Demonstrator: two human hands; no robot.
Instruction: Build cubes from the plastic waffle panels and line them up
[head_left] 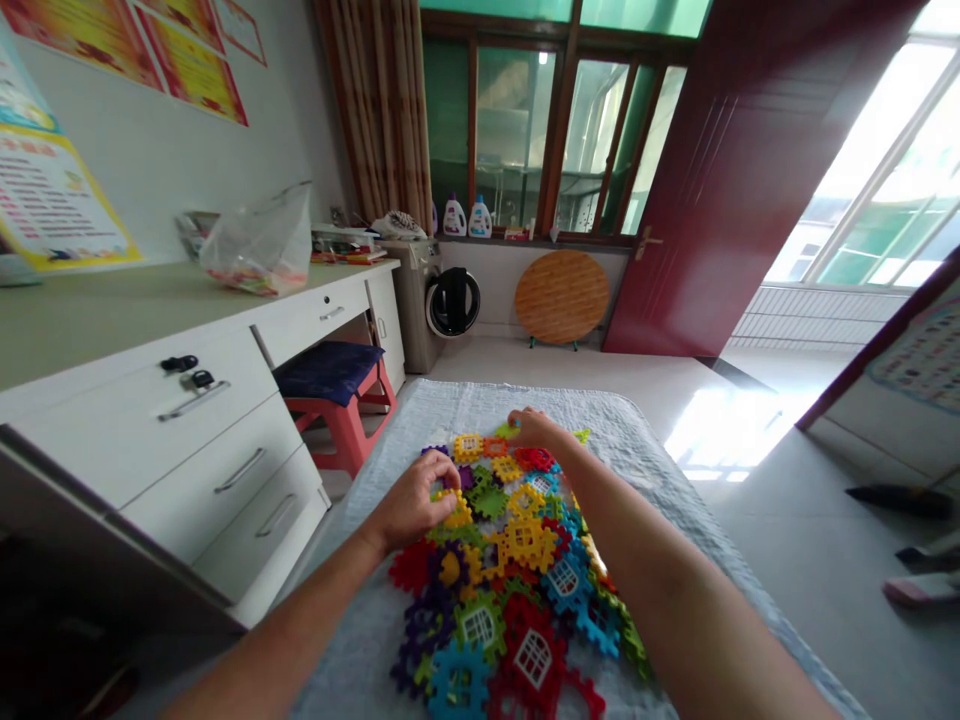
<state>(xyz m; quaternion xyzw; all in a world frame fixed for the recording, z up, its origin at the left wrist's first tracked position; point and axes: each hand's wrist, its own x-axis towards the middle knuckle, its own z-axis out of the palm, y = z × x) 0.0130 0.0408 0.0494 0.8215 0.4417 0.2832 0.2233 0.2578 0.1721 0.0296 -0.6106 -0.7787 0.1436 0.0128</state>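
I see the left hand (427,498) curled at the left edge of a spread of interlocking plastic pieces (529,540) on a pale blue cloth (450,403), its thumb and fingers around a yellow piece (456,512); whether they pinch it, I cannot tell. Well apart from it, the right hand (531,428) is at the far end, fingertips by a lime-green piece (507,431), its grip hidden from me. I'd pinch each piece by opposite edges, lift straight up so the notches don't snag neighbours, and keep the right forearm above the pile.
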